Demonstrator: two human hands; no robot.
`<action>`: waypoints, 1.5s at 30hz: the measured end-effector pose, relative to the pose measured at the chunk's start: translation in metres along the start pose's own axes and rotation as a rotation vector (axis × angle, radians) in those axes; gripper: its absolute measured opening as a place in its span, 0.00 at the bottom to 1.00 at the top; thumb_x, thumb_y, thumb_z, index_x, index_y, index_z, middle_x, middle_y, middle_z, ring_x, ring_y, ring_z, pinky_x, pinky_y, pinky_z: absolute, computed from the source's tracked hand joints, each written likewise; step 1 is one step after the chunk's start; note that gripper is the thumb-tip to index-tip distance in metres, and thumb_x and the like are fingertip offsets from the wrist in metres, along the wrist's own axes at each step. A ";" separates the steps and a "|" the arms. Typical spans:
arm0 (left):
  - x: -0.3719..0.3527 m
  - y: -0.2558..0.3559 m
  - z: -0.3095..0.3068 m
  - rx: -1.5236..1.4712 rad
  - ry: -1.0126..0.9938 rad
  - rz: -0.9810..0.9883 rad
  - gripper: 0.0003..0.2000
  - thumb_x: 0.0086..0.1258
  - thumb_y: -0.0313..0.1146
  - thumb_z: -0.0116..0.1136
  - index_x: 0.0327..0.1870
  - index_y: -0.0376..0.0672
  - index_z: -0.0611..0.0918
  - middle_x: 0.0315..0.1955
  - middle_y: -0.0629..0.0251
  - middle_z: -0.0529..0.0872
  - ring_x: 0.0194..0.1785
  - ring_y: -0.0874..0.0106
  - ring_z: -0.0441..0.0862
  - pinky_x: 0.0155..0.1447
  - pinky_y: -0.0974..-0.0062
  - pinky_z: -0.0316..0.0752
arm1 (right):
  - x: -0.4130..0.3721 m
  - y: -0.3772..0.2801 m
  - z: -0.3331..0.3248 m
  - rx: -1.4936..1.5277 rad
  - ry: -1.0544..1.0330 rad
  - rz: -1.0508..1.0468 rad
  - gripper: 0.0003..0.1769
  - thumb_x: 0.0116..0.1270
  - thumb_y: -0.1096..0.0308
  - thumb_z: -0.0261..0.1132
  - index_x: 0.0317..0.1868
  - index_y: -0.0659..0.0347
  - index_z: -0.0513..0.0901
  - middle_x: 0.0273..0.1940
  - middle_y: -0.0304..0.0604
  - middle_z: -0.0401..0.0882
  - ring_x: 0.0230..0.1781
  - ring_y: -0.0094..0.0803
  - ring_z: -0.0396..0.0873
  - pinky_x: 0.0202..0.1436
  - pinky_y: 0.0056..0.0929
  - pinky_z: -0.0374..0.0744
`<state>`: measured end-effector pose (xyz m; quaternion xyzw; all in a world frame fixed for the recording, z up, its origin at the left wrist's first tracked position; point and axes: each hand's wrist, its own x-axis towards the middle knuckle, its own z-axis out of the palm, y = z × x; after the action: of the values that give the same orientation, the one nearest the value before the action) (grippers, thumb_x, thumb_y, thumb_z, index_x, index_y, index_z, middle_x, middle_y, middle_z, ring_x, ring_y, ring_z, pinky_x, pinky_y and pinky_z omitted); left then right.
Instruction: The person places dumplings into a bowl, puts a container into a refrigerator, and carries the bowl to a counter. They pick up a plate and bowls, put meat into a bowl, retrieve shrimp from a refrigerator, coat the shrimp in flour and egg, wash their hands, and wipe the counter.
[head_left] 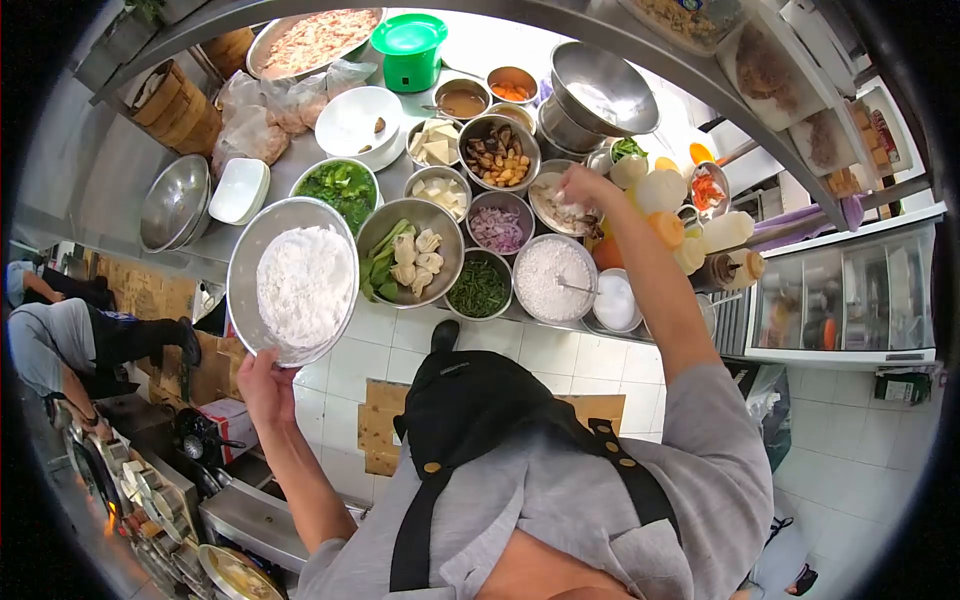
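My left hand point(265, 390) grips the near rim of a wide metal bowl point(240, 265), fingers closed on it. White powder point(308, 285) like flour is heaped inside, and the bowl tilts a little at the counter's edge. On the other side, my right hand point(582, 188) reaches down into a round bowl point(545, 215) of pale, whitish food. Its fingers look curled together, and whatever lies between them is hidden. Close by that hand are a bowl of chopped red onion point(497, 228), a bowl of white granules point(553, 278) with a spoon, and a bowl of mushrooms point(490, 155).
Greens point(340, 190), tofu-like blocks point(436, 144) and chopped herbs point(478, 288) fill other bowls. Squeeze bottles point(728, 232) crowd the right side. A metal shelf point(800, 130) hangs overhead. Another person point(55, 345) works at the stove on the left.
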<state>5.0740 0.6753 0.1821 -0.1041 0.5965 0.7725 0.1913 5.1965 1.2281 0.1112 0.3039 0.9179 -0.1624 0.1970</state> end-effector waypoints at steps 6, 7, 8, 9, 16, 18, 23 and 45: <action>-0.001 -0.002 0.009 -0.030 -0.040 0.013 0.10 0.61 0.22 0.49 0.41 0.27 0.75 0.40 0.51 0.82 0.40 0.62 0.84 0.44 0.62 0.83 | 0.029 -0.003 0.045 0.163 0.198 -0.013 0.23 0.41 0.65 0.75 0.42 0.60 0.84 0.37 0.48 0.84 0.38 0.38 0.82 0.45 0.33 0.78; 0.000 -0.002 0.011 -0.031 -0.062 0.010 0.10 0.61 0.21 0.49 0.42 0.27 0.75 0.40 0.51 0.82 0.40 0.62 0.84 0.45 0.62 0.83 | 0.027 -0.005 0.046 0.168 0.197 -0.013 0.23 0.41 0.65 0.75 0.42 0.60 0.84 0.37 0.48 0.84 0.38 0.38 0.82 0.45 0.33 0.78; 0.000 -0.002 0.014 -0.035 -0.084 0.011 0.10 0.61 0.21 0.48 0.42 0.26 0.75 0.41 0.50 0.82 0.40 0.62 0.84 0.45 0.62 0.83 | 0.027 -0.009 0.044 0.137 0.216 -0.031 0.22 0.41 0.65 0.75 0.41 0.60 0.84 0.38 0.48 0.84 0.39 0.39 0.82 0.46 0.33 0.78; -0.003 0.000 0.017 -0.031 -0.083 0.016 0.10 0.61 0.21 0.48 0.42 0.26 0.75 0.41 0.50 0.82 0.40 0.62 0.84 0.45 0.62 0.83 | 0.026 -0.014 0.042 0.106 0.232 -0.049 0.21 0.42 0.65 0.74 0.40 0.60 0.84 0.38 0.48 0.84 0.39 0.40 0.82 0.47 0.34 0.78; -0.014 -0.005 0.026 -0.065 -0.154 -0.027 0.10 0.61 0.20 0.48 0.43 0.26 0.77 0.42 0.50 0.82 0.42 0.61 0.84 0.47 0.62 0.82 | 0.033 0.016 0.048 0.029 0.229 0.078 0.17 0.51 0.68 0.65 0.44 0.59 0.83 0.43 0.54 0.82 0.46 0.45 0.80 0.50 0.35 0.78; -0.014 -0.007 0.028 -0.063 -0.143 -0.043 0.10 0.61 0.20 0.48 0.42 0.26 0.77 0.42 0.51 0.83 0.41 0.62 0.84 0.47 0.63 0.82 | 0.028 0.015 0.039 0.085 0.249 0.082 0.17 0.50 0.68 0.66 0.43 0.60 0.83 0.42 0.54 0.82 0.45 0.44 0.81 0.49 0.35 0.78; -0.019 -0.008 0.032 -0.064 -0.152 -0.054 0.11 0.61 0.20 0.49 0.44 0.26 0.77 0.42 0.52 0.83 0.42 0.63 0.84 0.47 0.64 0.82 | 0.022 0.007 0.015 0.268 0.202 0.001 0.20 0.45 0.69 0.72 0.42 0.61 0.84 0.40 0.46 0.84 0.38 0.33 0.81 0.41 0.32 0.80; -0.018 -0.020 0.019 -0.116 -0.132 -0.064 0.11 0.61 0.20 0.48 0.43 0.26 0.76 0.42 0.48 0.82 0.41 0.61 0.84 0.46 0.60 0.83 | 0.012 0.020 0.040 -0.055 0.198 0.003 0.22 0.47 0.77 0.58 0.46 0.60 0.82 0.48 0.52 0.80 0.50 0.46 0.78 0.55 0.35 0.75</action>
<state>5.0998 0.6945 0.1767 -0.0829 0.5333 0.8044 0.2484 5.2103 1.2326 0.0674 0.3142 0.9365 -0.1061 0.1138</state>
